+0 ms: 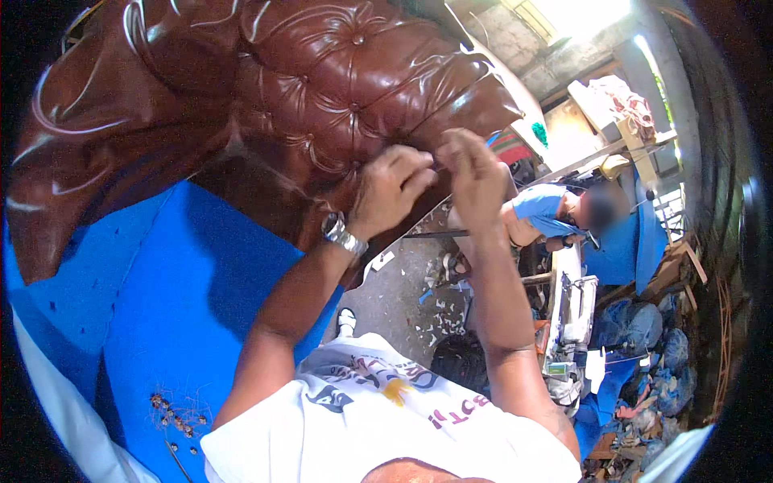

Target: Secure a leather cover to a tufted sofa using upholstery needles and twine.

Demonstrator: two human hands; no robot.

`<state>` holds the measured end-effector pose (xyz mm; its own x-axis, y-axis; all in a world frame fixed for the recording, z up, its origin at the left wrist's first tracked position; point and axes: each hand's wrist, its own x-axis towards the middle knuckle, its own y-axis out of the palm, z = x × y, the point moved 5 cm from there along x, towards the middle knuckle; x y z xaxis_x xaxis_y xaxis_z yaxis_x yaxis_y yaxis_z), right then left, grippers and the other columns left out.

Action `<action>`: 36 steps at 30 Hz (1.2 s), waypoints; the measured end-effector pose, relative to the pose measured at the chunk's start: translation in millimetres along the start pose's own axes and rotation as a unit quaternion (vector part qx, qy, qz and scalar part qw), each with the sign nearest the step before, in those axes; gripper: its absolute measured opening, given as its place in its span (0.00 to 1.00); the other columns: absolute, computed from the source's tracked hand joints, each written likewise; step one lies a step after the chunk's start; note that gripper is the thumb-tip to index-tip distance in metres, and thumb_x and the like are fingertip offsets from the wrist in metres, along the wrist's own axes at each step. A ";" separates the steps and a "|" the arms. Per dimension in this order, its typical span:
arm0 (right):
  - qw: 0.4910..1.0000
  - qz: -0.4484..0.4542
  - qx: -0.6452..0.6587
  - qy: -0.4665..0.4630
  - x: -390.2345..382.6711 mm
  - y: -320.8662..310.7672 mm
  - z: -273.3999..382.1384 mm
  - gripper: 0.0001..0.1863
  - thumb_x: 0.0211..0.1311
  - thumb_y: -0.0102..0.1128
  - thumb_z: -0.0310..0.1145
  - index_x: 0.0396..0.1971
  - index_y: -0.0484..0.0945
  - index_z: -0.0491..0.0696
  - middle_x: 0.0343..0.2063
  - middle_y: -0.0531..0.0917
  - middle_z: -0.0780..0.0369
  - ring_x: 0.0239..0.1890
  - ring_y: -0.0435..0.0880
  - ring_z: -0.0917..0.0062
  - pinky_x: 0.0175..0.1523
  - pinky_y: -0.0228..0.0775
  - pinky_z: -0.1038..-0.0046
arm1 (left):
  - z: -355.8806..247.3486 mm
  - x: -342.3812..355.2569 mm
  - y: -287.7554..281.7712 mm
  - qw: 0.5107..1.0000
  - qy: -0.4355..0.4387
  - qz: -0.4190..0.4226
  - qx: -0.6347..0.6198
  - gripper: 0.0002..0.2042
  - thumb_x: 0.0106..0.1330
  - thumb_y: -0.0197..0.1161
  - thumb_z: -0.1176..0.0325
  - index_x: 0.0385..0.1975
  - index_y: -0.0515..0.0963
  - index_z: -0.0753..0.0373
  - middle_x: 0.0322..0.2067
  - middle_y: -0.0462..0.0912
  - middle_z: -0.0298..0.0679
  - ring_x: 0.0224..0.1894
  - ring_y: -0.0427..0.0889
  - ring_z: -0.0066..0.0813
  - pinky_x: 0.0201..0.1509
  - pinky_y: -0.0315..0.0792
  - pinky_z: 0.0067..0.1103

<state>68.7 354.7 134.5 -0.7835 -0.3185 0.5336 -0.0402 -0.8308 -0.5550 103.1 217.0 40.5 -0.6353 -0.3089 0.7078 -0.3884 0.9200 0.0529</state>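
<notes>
A glossy brown tufted cover (314, 88), with buttons sunk into its folds, spreads across the far side over blue foam (185, 298). My left hand (394, 189), with a metal watch (342, 235) on its wrist, is over the cover's near right edge, fingers curled into a pinch. Close beside it on the right, my right hand (475, 177) is closed too, its fingertips drawn together. The hands are slightly apart; anything thin between the fingers is too small and blurred to make out. Several loose covered buttons (173, 414) with threads lie on the foam at the lower left.
To the right, another person in a blue shirt (543, 209) bends over their own work. Pale scraps litter the grey floor (398, 298) below my arms. Filled plastic bags (644, 330) and wooden pieces pile up at the far right.
</notes>
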 end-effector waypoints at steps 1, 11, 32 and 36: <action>0.999 -0.005 -0.049 0.015 13.4 -16.7 -0.1 0.10 0.72 0.59 0.26 0.48 0.84 0.42 0.39 0.88 0.51 0.42 0.90 0.66 0.49 0.80 0.67 | 5.6 17.9 -2.2 0.992 0.060 -0.008 0.113 0.10 0.65 0.68 0.72 0.44 0.83 0.61 0.43 0.85 0.42 0.46 0.84 0.45 0.51 0.78 0.36; 0.923 0.076 -0.369 -0.081 77.4 -26.2 22.1 0.22 0.73 0.54 0.32 0.66 0.73 0.56 0.35 0.88 0.48 0.40 0.88 0.50 0.46 0.77 0.52 | 82.3 95.5 0.8 0.856 0.149 0.080 0.489 0.27 0.72 0.58 0.48 0.68 0.71 0.51 0.62 0.75 0.34 0.55 0.76 0.38 0.57 0.70 0.37; 0.820 0.268 -0.488 -0.134 129.3 47.4 18.7 0.21 0.60 0.64 0.38 0.54 0.86 0.59 0.38 0.89 0.51 0.43 0.88 0.55 0.51 0.79 0.57 | 96.2 103.3 -2.1 0.852 0.164 0.076 0.492 0.30 0.63 0.65 0.53 0.66 0.76 0.53 0.56 0.73 0.29 0.53 0.72 0.29 0.54 0.64 0.32; 0.790 0.267 -0.540 -0.112 138.5 50.9 -1.6 0.18 0.58 0.65 0.37 0.49 0.88 0.58 0.38 0.88 0.51 0.42 0.89 0.55 0.50 0.79 0.56 | 99.5 105.8 0.8 0.846 0.175 0.078 0.498 0.29 0.65 0.63 0.46 0.63 0.79 0.54 0.58 0.73 0.30 0.54 0.72 0.31 0.53 0.66 0.34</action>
<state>-42.9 269.0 179.1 -0.7425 -0.6661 0.0709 -0.3409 0.2846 -0.8960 -30.8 161.0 45.4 -0.5614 0.0482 0.8262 -0.7989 0.2290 -0.5562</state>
